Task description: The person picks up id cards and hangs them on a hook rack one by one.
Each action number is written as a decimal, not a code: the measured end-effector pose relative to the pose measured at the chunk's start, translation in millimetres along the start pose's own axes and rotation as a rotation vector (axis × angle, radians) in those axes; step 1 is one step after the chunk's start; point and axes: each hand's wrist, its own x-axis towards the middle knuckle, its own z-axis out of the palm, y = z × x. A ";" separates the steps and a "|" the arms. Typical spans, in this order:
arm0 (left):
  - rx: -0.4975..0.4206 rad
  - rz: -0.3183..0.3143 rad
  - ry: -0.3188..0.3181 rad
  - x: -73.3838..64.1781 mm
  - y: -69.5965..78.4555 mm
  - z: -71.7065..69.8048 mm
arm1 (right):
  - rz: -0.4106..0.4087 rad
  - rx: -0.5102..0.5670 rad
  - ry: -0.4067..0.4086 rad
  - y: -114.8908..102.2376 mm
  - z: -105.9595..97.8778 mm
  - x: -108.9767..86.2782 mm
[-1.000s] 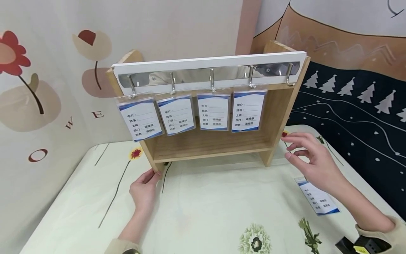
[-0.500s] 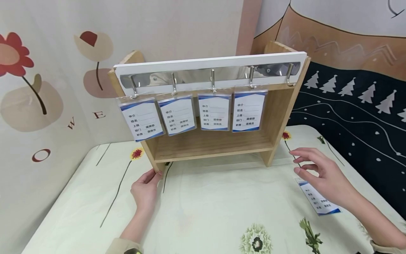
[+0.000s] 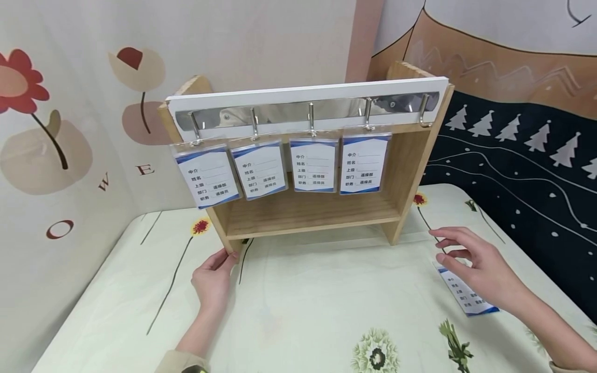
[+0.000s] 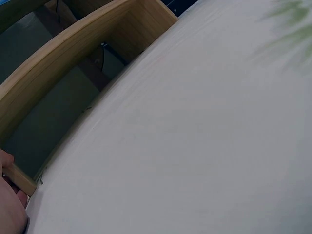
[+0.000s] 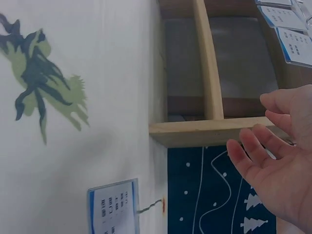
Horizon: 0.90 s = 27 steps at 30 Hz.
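A wooden shelf (image 3: 308,221) stands on the cloth-covered table, with a hook rail (image 3: 284,110) across its upper front. Several badge cards in clear sleeves hang from the hooks, among them one badge card (image 3: 313,166) near the middle. The rightmost hook (image 3: 424,111) bears no card. At the shelf's lower left, my left hand (image 3: 212,280) grips the foot of the side panel between thumb and fingers; the left wrist view shows that hand (image 4: 9,204) at the edge. My right hand (image 3: 482,269) hovers with loosely bent fingers above a loose badge card (image 3: 466,295), partly covering it.
Printed flowers mark the tablecloth (image 3: 298,305). A pale curtain (image 3: 280,41) hangs behind the shelf, and a dark tree-patterned cloth (image 3: 527,171) borders the table's right side.
My right hand has moved down and to the right, away from the shelf's side and over the loose badge card. The left hand stays on the shelf's foot.
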 end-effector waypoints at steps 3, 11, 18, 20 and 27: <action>-0.001 -0.002 -0.001 0.1 -0.1 0.0 | 0.017 -0.008 -0.005 5.0 -0.3 -2.5; -0.006 -0.004 -0.005 0.0 0.2 -0.1 | 0.132 -0.066 -0.028 31.3 -3.9 -14.2; -0.010 -0.010 -0.010 -0.8 2.2 -0.8 | 0.199 -0.082 -0.046 50.1 -5.7 -24.9; -0.010 -0.012 -0.011 -1.1 2.5 -0.9 | 0.204 -0.083 -0.042 53.8 -5.9 -27.4; 0.002 -0.003 -0.008 -1.1 1.9 -0.5 | 0.250 -0.109 -0.093 67.1 -10.0 -30.7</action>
